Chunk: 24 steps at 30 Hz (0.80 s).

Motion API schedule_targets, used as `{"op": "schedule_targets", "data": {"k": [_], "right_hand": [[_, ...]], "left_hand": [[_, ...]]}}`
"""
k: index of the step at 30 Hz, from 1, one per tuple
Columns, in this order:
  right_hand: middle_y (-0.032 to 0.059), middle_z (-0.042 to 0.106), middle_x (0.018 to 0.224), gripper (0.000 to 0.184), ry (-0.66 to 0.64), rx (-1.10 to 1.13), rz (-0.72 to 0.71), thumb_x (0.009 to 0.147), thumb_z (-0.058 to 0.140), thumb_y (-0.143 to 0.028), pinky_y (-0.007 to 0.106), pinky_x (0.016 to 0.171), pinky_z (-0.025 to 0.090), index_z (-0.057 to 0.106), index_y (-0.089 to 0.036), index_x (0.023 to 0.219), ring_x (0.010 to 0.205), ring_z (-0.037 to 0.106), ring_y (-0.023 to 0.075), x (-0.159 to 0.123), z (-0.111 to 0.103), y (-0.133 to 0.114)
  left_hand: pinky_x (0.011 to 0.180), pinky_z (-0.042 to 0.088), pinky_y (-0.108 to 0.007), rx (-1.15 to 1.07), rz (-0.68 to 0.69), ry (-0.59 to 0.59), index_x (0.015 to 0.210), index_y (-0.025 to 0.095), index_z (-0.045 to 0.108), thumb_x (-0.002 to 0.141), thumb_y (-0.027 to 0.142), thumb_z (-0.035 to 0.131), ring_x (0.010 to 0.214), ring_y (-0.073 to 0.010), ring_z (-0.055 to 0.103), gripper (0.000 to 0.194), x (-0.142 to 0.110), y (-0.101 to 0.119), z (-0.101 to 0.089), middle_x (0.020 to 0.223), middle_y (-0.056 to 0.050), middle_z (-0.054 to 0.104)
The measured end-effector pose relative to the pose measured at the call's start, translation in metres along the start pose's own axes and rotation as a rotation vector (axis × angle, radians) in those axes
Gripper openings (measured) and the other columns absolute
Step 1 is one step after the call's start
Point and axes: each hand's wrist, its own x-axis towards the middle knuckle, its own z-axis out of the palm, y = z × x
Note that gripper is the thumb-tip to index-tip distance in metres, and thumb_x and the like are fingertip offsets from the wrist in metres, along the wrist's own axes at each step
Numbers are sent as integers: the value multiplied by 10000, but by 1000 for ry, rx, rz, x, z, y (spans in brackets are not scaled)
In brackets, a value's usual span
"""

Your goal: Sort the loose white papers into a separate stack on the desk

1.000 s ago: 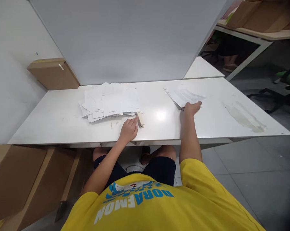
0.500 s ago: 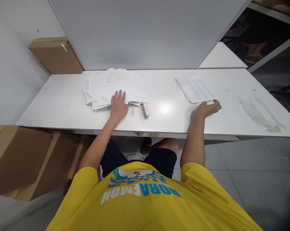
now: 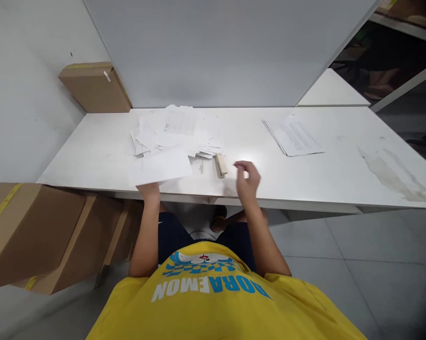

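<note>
My left hand (image 3: 149, 191) grips a white sheet of paper (image 3: 163, 165) from below at the table's front edge. The sheet is lifted and tilted, and it hides most of the fingers. My right hand (image 3: 247, 182) hovers in front of me with half-curled fingers, a gap beside the thumb and nothing visible in it. Just left of that hand lies a beige stapler (image 3: 221, 165), apart from it. Behind the lifted sheet spreads a messy pile of white papers (image 3: 180, 123). A neater stack of printed sheets (image 3: 293, 137) rests farther right, untouched.
The white table (image 3: 340, 174) has a grey-brown stain (image 3: 393, 174) at its right end. A cardboard box (image 3: 96, 89) stands at the back left. More cardboard boxes (image 3: 36, 231) are below on the left. A grey panel (image 3: 220, 56) rises behind the table.
My left hand has drawn a sheet off the messy pile and pulled it towards me. My right hand has left the neat stack and moved left, close to the stapler.
</note>
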Motion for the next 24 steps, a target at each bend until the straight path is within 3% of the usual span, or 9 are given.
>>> {"op": "schedule_targets", "data": {"k": [3,6,7,9,11,14,17,20,24], "right_hand": [[126,678,1183,288,-430,-89,-259,955,440,-325,444,1003,461,638,-201,1123,1150,597,258,18,54,-36],[166,408,1533,542,-617,-308,-336,909,549,-380,501,1157,289,487,-125,1383,1421,354,314,52,111,-55],[169,365,1559,604,-666,-376,-342,898,570,-377,515,1176,243,440,-110,1424,1443,314,321,62,126,-59],[194,430,1512,638,-757,-475,-354,894,578,-321,519,1177,215,395,-70,1451,1410,363,328,75,147,-63],[201,564,1382,541,-810,-523,-382,919,506,-228,494,1111,305,425,-58,1426,1297,484,322,80,154,-63],[192,679,1157,423,-809,-558,-429,915,359,-78,414,885,433,549,-80,1293,1084,589,307,77,152,-58],[189,704,983,408,-748,-545,-442,872,341,-12,376,759,432,626,-88,1153,933,611,289,74,148,-48],[175,711,964,393,-594,-410,-433,880,353,-34,386,747,451,651,-115,1123,903,616,277,73,145,-43],[135,722,1047,371,-408,-129,-490,951,345,-146,445,844,490,668,-193,1128,1016,636,273,51,132,-54]], "left_hand": [[1018,513,-371,-120,-47,87,1134,133,654,873,285,635,1122,-224,658,303,-10,0,-10,1167,-120,704],[1043,498,-346,-317,-119,180,1129,145,659,819,236,712,1133,-211,659,327,-17,-1,-18,1145,-109,717],[1053,491,-349,-356,-143,209,1124,149,663,812,224,721,1139,-210,657,327,-19,-2,-21,1145,-108,718],[1063,483,-361,-374,-186,254,1109,147,673,813,216,722,1151,-214,654,308,-23,-6,-29,1151,-112,719],[1063,484,-372,-373,-219,295,1090,141,676,811,211,723,1156,-223,654,292,-26,-11,-37,1156,-120,718],[1052,493,-392,-374,-234,325,1072,132,673,803,209,723,1136,-235,666,285,-30,-22,-48,1159,-130,717],[1043,502,-405,-357,-222,304,1076,141,670,810,238,716,1130,-242,670,287,-34,-32,-53,1157,-127,719],[1044,504,-405,-329,-183,256,1105,170,669,824,288,711,1158,-242,657,308,-38,-38,-55,1171,-110,718],[1029,515,-395,-332,-219,183,1088,183,687,800,320,738,1151,-249,661,323,-41,-40,-56,1156,-103,726]]}}
